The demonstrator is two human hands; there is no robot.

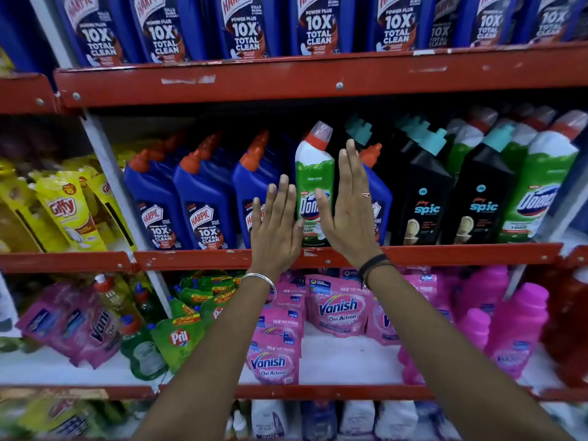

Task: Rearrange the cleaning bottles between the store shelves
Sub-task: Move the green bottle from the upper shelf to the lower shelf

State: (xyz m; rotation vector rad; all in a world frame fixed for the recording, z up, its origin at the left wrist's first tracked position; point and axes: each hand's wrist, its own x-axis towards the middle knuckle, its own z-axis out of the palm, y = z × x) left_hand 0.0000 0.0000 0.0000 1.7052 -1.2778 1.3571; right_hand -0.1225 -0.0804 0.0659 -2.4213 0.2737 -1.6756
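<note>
A green and white Domex bottle (313,173) with a red cap stands upright on the middle shelf (191,259), between blue Harpic bottles (203,198). My left hand (276,227) is flat with fingers straight, just left of the bottle. My right hand (348,205) is flat too, just right of it, its thumb across the label. Both palms face the bottle; neither hand grips it. Another blue Harpic bottle (380,192) is partly hidden behind my right hand.
Black Spic bottles (424,198) and more green Domex bottles (541,192) fill the shelf's right part. Large Harpic bottles (245,27) line the shelf above. Pink Vanish pouches (340,310) and pink bottles (518,326) lie below. Yellow Giffy pouches (70,211) sit left.
</note>
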